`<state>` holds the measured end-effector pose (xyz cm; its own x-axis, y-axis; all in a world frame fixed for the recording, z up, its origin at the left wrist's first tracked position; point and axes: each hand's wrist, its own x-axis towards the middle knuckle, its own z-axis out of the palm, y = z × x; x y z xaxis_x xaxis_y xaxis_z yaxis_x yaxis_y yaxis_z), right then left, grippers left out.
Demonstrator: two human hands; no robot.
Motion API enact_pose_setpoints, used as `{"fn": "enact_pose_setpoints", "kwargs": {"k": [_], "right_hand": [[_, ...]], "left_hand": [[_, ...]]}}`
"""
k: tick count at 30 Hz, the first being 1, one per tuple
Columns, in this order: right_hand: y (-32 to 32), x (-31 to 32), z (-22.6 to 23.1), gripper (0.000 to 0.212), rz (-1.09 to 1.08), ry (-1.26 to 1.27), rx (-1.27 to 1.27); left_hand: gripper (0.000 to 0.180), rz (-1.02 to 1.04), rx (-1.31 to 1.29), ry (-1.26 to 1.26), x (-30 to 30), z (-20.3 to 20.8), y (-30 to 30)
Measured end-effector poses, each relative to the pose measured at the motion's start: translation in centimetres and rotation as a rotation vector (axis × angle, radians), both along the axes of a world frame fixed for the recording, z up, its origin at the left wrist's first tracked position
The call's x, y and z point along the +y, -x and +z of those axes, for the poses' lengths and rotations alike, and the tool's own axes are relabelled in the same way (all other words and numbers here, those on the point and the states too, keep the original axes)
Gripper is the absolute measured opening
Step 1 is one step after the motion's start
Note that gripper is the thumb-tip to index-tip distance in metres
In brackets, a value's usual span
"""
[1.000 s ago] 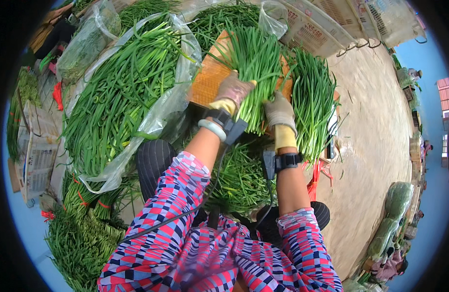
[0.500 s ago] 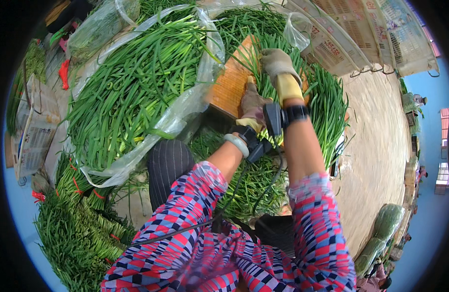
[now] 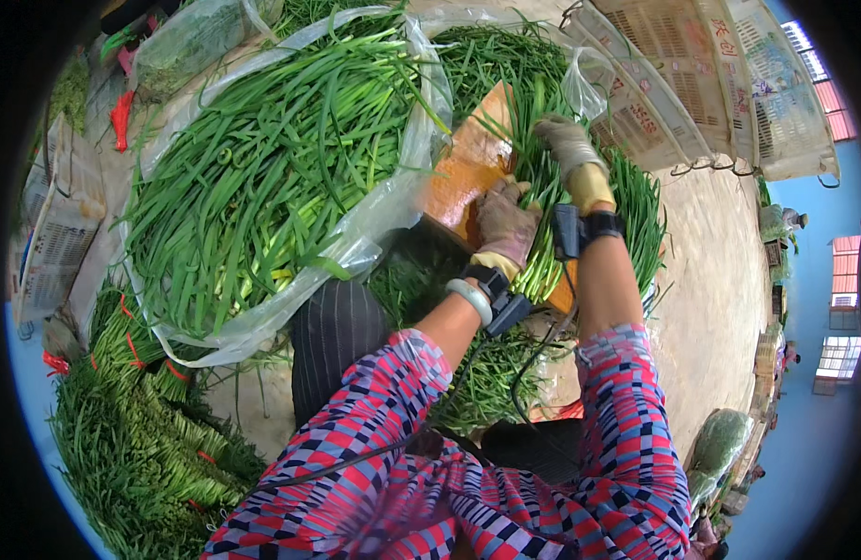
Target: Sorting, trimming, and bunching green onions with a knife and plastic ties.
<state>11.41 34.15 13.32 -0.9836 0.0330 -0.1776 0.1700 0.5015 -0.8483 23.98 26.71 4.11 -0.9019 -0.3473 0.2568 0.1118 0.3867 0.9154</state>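
Observation:
A bunch of garlic chives (image 3: pixel 542 201) lies across a wet orange-brown wooden board (image 3: pixel 463 182) in front of me. My left hand (image 3: pixel 505 222), in a stained work glove, is closed at the bunch's left side, by the pale stems. Its fingertips are partly hidden. Over the leaves farther up, my gloved right hand (image 3: pixel 574 151) has its fingers bent round some of the chives. Black bands with small boxes and cables circle both wrists. More loose chives (image 3: pixel 640 210) spread along the right edge of the board.
A large pile of chives (image 3: pixel 272 177) rests in clear plastic sheeting (image 3: pixel 379 219) at the left. Tied bundles (image 3: pixel 150 429) with red bands lie at lower left. Plastic crates (image 3: pixel 654 79) stand at upper right, another crate (image 3: pixel 62 233) at far left. Cut leaves (image 3: pixel 491 373) litter the floor.
My left hand has shifted right, off the board's bare surface and against the chive stems, its fingers now more curled. My right hand stays over the leaves. The whole view has shifted slightly.

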Motion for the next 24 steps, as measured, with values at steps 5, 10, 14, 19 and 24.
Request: {"fn": "enact_pose_setpoints", "kwargs": {"k": [5, 10, 14, 19, 24], "right_hand": [[-3.5, 5.6, 5.7, 0.013, -0.087, 0.474, -0.024], [-5.4, 5.6, 7.2, 0.02, -0.051, 0.681, 0.101], [-4.3, 6.6, 8.3, 0.019, 0.007, 0.832, 0.203], [-2.6, 6.7, 8.2, 0.026, -0.129, 0.688, 0.221], [-7.5, 5.5, 8.0, 0.047, -0.259, -0.117, 0.445]], "left_hand": [[0.031, 0.156, 0.038, -0.191, -3.3, 3.2, 1.4], [0.029, -0.575, -0.473, -0.227, -6.2, -1.7, 5.4], [0.028, -0.697, -0.449, -0.053, -6.3, 0.2, 4.0], [0.029, -0.786, -0.438, -0.565, -6.9, 1.4, 1.4], [0.018, -0.415, -0.684, -0.847, -7.5, 3.7, -0.4]]}}
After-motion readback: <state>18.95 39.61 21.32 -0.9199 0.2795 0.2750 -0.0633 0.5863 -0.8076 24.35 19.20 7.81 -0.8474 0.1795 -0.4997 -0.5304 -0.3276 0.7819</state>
